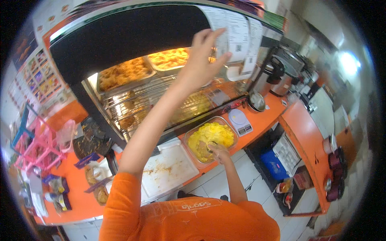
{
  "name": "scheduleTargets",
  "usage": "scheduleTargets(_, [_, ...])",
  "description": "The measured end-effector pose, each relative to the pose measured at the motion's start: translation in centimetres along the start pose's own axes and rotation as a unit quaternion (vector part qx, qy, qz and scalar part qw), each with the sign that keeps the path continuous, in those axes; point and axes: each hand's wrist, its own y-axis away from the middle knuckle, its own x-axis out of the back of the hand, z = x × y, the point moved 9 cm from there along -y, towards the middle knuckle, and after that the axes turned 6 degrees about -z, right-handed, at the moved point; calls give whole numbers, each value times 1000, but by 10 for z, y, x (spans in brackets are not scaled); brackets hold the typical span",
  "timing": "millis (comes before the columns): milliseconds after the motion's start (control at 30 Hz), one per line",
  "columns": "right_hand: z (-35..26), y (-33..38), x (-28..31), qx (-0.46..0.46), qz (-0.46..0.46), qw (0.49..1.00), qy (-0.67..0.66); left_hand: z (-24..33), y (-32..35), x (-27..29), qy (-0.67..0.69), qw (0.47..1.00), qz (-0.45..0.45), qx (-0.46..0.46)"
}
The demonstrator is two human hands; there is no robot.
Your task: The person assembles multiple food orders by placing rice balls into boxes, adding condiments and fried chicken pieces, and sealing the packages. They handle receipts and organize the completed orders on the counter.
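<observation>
My left hand (204,56) is raised high in front of the heated display case. Its fingers are spread and hold nothing. They overlap several printed paper slips (238,36) hanging from the top of the case; whether they touch the paper I cannot tell. Low at the counter's edge, my right hand (219,153) is closed on a dark-edged utensil, its kind mostly hidden by the fingers. The utensil's tip dips into yellow food (213,134), perhaps rice, heaped in a metal tray (189,160). A bare patch of the tray's bottom shows beside it.
Fried food (124,74) fills trays inside the case (86,90). Left of the yellow food lies a crumb-strewn white tray (169,166); on its right stand a kitchen scale (240,121) and a metal bowl (256,101). A pink rack (38,140) stands far left, a rice cooker (287,60) back right.
</observation>
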Motion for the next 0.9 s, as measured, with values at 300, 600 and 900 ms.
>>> scheduleTargets(300, [-48,14,-76,-19,-103,990,96,28,150,68,140,977,-133,87])
scheduleTargets(600, [-99,95,-390,-76,-424,899,82,59,451,289,-84,724,-198,656])
scheduleTargets(900, [-127,133,-615,414,-316,673,526,132,557,384,66,658,-20,750])
